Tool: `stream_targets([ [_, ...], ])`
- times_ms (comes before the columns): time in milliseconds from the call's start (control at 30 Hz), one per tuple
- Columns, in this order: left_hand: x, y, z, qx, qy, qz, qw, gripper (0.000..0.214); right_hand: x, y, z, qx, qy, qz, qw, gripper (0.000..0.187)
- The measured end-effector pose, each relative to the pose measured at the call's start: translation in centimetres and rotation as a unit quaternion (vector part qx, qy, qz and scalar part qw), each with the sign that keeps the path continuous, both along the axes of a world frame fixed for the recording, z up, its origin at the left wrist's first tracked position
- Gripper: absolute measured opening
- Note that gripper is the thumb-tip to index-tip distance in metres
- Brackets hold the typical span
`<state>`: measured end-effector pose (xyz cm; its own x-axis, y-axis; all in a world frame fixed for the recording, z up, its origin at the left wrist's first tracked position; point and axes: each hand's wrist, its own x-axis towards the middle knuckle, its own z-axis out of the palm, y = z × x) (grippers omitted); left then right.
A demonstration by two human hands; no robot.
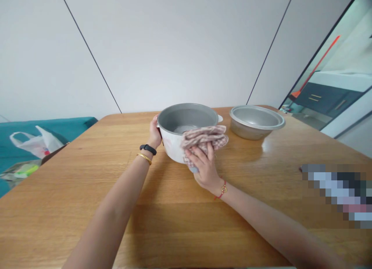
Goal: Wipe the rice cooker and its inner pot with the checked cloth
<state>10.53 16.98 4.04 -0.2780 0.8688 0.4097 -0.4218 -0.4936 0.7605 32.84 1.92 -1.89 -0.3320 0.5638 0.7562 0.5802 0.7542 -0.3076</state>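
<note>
The left hand is curled around the near-left rim of a white pot with a grey inside, fingers wrapped on the wall and thumb toward the lip. The right hand presses a crumpled pink-patterned cloth against the pot's front-right side, fingers spread over the fabric, with part of the cloth bunched over the rim. The pot rests on the wooden table between the two hands, toward the far side of the tabletop and seemingly tipped a little toward the person.

Just beyond the right hand, to its right and apart from the pot, stands a grey metal bowl, upright, its wide lip clear of the cloth. It sits near the table's far edge, which runs close behind both vessels along the white wall.

Nearer than the hands the tabletop is a broad bare stretch, crossed only by the two forearms. To the right of the right hand, near the table's right edge, lies a blurred object that cannot be made out. To the left of the left hand the table edge slants away, and past it a white plastic bag lies on a teal surface.
</note>
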Motion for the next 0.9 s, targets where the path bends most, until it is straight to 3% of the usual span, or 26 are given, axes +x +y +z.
stream_targets([
  [100,-0.6,-0.5,0.3,-0.017,0.015,-0.009,1.0,0.037,1.3,-1.3,1.5,-0.07,-0.19,0.036,0.979,0.06],
  [200,-1.9,-1.9,0.3,-0.032,0.025,0.002,0.999,0.039,3.5,-3.1,2.9,-0.145,-0.26,0.062,0.953,0.059],
  [333,-4.7,-5.9,-0.7,-0.1,0.092,0.034,0.99,0.051,8.4,-6.1,2.5,-0.265,-0.277,0.102,0.918,0.059],
  [433,-7.3,-9.5,-2.3,-0.166,0.181,0.032,0.969,0.057,12.8,-7.5,1.3,-0.326,-0.269,0.075,0.903,0.063],
  [567,-10.0,-12.7,-4.4,-0.175,0.28,0.065,0.942,0.069,19.0,-7.0,1.0,-0.345,-0.27,0.011,0.899,0.075],
  [633,-10.7,-13.3,-4.7,-0.181,0.335,0.087,0.921,0.072,21.8,-5.6,2.0,-0.369,-0.257,0.028,0.893,0.07],
  [700,-10.8,-13.6,-4.4,-0.183,0.387,0.108,0.897,0.07,24.2,-3.3,3.6,-0.405,-0.152,0.035,0.901,0.057],
  [767,-10.5,-13.8,-3.7,-0.177,0.424,0.124,0.88,0.067,25.9,0.1,5.4,-0.392,0.079,-0.049,0.915,0.039],
  [800,-10.3,-14.0,-3.4,-0.177,0.437,0.128,0.872,0.065,26.4,2.1,6.1,-0.339,0.23,-0.144,0.901,0.032],
  [833,-10.0,-14.1,-3.2,-0.18,0.448,0.128,0.867,0.064,26.8,4.2,6.7,-0.307,0.301,-0.199,0.881,0.032],
  [900,-9.5,-14.4,-2.9,-0.192,0.459,0.124,0.859,0.061,26.9,8.3,7.5,-0.29,0.361,-0.235,0.855,0.029],
])
